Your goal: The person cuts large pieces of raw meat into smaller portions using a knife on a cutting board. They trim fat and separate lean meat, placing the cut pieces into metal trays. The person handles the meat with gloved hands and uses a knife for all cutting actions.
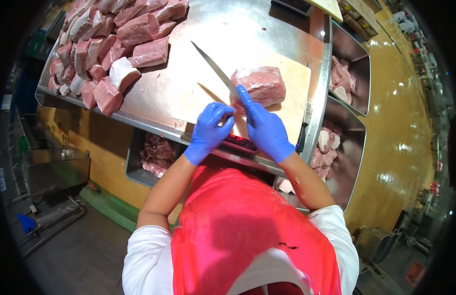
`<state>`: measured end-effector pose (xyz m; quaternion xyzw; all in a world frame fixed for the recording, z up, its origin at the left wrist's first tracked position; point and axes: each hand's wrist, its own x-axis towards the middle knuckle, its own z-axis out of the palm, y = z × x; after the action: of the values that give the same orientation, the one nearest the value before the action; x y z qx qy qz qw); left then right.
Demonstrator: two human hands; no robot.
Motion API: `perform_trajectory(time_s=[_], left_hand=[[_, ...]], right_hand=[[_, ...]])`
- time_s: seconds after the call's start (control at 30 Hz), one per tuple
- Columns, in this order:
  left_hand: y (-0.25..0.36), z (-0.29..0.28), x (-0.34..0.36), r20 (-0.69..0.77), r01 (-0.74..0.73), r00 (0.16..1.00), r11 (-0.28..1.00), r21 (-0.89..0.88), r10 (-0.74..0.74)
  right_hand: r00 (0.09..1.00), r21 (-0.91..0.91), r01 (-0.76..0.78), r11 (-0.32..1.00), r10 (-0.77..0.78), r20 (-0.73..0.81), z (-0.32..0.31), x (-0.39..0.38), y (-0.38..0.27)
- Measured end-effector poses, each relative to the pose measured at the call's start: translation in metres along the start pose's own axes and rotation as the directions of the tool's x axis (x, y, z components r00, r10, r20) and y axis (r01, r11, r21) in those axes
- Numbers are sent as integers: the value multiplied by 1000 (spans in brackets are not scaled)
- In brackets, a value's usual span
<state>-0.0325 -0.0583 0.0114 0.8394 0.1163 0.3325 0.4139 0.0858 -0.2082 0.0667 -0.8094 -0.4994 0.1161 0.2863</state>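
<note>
This is a meat-processing room, shown by the stainless-steel table [228, 24] heaped with raw meat chunks [138, 29], a cutting board [297, 81], a long knife [214, 67], meat-filled metal tubs [359, 78] and wet yellow flooring [397, 128].

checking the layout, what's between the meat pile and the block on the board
In the head view, the knife blade, slanting from the right hand, shows between the pile and the block.

Red digits [236, 138] glow on a digital readout [241, 142]; black marks [288, 246] stand on the red plastic apron [252, 206]; neither is clearly legible.
</note>
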Motion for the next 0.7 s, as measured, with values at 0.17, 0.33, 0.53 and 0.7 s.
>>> perform_trajectory(time_s=[0.17, 0.33, 0.53, 0.7], left_hand=[[-18, -12, -2, 7, -25, 1000, 999, 32, 25], [-6, -5, -11, 147, -114, 981, 989, -89, 127], [1, -45, -18, 110, 208, 975, 964, -167, -191], [-7, -123, -51, -185, 306, 931, 949, -78, -315]], right_hand=[[957, -300, -33, 953, 117, 265, -40, -71, 17], [942, -391, 12, 920, 121, 313, -53, -79, 9], [958, -463, 30, 886, 107, 267, -21, -54, 8], [900, -457, -68, 887, 253, 356, -74, -115, 19]])
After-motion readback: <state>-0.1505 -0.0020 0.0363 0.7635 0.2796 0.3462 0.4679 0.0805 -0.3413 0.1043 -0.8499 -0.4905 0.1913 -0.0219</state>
